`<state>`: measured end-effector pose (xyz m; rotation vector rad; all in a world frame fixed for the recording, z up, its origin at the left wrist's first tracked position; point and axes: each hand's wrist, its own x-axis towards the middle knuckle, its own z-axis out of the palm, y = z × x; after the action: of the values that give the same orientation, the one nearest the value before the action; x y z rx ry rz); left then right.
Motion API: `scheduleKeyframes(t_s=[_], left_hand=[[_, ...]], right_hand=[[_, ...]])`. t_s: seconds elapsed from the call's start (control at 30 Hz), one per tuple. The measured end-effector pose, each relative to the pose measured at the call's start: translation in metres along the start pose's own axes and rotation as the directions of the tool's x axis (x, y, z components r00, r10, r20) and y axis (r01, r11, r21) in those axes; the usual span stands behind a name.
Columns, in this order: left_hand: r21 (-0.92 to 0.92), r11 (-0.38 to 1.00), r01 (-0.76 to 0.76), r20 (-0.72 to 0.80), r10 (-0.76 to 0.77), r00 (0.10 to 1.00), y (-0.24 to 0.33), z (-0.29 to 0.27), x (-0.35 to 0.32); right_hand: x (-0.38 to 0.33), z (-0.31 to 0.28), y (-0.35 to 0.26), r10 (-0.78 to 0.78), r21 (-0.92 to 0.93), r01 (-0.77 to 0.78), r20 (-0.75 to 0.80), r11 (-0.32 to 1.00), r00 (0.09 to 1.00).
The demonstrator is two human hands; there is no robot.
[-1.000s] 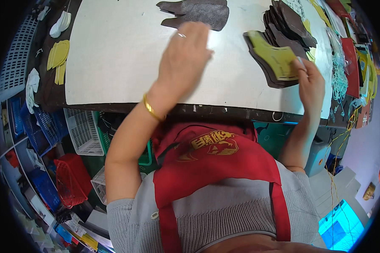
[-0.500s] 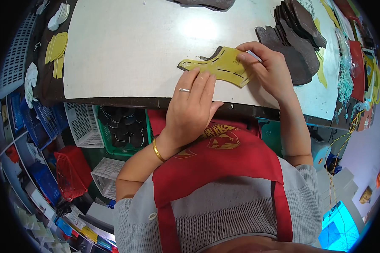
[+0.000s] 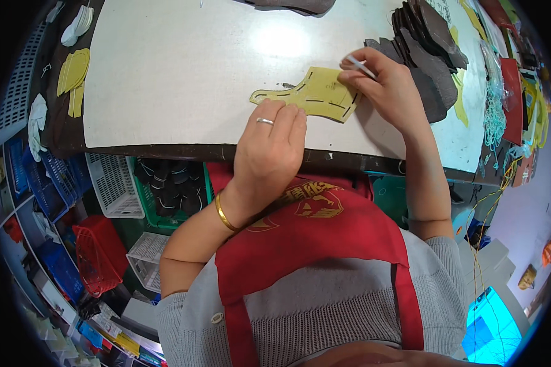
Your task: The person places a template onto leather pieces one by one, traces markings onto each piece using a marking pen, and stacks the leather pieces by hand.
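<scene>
A flat yellow template [image 3: 315, 93] with dark slots lies on the white table top [image 3: 177, 67]. My left hand [image 3: 269, 153], with a ring and a gold bangle, presses its fingertips on the template's near edge. My right hand [image 3: 389, 85] rests on the template's right end and pinches a thin white pen [image 3: 360, 66]. A stack of dark cut pieces [image 3: 431, 55] lies just beyond my right hand.
More dark pieces [image 3: 300, 5] sit at the table's far edge. Yellow cutouts [image 3: 73, 76] and white pieces [image 3: 76, 24] lie at the left. Under the table stand a white basket [image 3: 113, 186], a green crate [image 3: 168, 196] and a red basket [image 3: 101, 257]. Cords and clutter [image 3: 502, 92] fill the right.
My right hand brought the yellow template from the dark stack to the table's middle. My left hand drew back from the far pieces and now presses on the template.
</scene>
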<state>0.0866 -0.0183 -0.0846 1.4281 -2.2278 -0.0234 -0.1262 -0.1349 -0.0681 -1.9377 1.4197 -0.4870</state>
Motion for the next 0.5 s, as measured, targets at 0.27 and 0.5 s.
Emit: scheduleKeyframes(t_s=[0.27, 0.5], left_hand=[[0.062, 0.993, -0.099, 0.041, 0.096, 0.994, -0.001, -0.008, 0.012], [0.084, 0.994, -0.074, 0.07, 0.068, 0.995, 0.015, -0.006, 0.01]], right_hand=[[-0.012, 0.003, -0.006, -0.078, -0.232, 0.056, -0.087, 0.971, 0.993], [-0.008, -0.01, -0.012, -0.254, -0.386, 0.166, -0.188, 0.908, 0.949]])
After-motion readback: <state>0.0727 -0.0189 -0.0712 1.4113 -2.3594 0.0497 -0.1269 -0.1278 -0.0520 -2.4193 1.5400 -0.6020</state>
